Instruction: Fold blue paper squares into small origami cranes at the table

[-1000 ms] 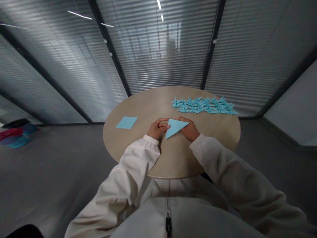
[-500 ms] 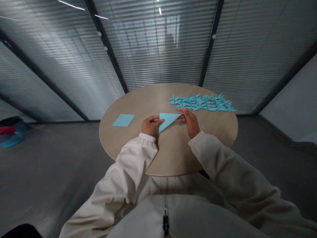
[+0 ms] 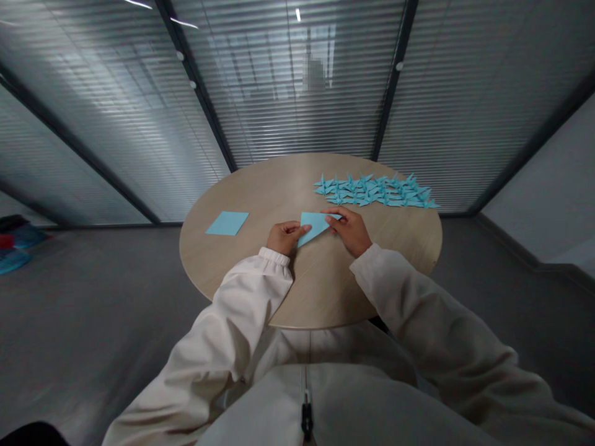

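A light blue sheet of origami paper (image 3: 312, 224), folded into a triangle, is held between both hands above the middle of the table. My left hand (image 3: 284, 236) pinches its left edge, thumb on top. On the other side my right hand (image 3: 351, 230) grips the sheet near its pointed right end, thumb over the front face and fingers along the upper edge. Part of that right end is covered by the fingers. Flat blue paper (image 3: 227, 223) lies on the table to the left of my left hand.
Rows of folded blue paper cranes (image 3: 376, 191) stand at the back right of the round wooden table (image 3: 260, 179). Behind it rises a glass partition with blinds (image 3: 297, 124). Red and blue items (image 3: 16, 241) are on the floor at far left.
My right hand has moved left along the folded paper, its thumb and fingers now over the right part. My left hand keeps its pinch. The whole view has shifted slightly.
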Demonstrator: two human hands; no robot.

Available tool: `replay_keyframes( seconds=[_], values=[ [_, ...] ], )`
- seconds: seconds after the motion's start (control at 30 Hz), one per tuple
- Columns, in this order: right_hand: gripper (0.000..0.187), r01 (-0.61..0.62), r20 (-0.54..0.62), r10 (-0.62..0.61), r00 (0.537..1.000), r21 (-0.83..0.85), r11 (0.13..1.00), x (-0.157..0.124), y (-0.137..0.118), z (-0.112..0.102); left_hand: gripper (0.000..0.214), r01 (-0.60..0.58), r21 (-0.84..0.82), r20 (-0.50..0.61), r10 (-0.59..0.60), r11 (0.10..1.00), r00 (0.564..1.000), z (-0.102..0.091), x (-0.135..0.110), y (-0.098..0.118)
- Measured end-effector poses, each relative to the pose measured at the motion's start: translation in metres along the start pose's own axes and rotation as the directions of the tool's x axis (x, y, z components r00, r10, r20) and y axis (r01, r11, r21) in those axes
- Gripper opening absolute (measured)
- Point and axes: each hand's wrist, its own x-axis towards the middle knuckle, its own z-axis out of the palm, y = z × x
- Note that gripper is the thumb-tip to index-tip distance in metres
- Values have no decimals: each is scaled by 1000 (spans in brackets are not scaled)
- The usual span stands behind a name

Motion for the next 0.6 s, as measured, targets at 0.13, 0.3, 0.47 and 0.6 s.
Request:
replay_keyframes(
  seconds=[0.13, 0.3, 0.47, 0.6],
  values=[
    [28, 177, -10, -178, 984, -66, 982, -2, -2, 0, 37, 18, 109, -63, -11, 994, 998, -3, -1, 2],
    [25, 376, 19, -380, 925, -184, 908, -2, -2, 4, 38, 16, 165, -79, -3, 986, 997, -5, 0, 1],
    [24, 432, 32, -435, 900, -200, 879, -3, -2, 5, 41, 47, 157, -110, -30, 987, 993, -5, 0, -1],
    [23, 434, 23, -438, 899, -194, 880, -4, -4, 5, 42, 53, 131, -104, -40, 990, 994, -6, 1, -3]
  ],
)
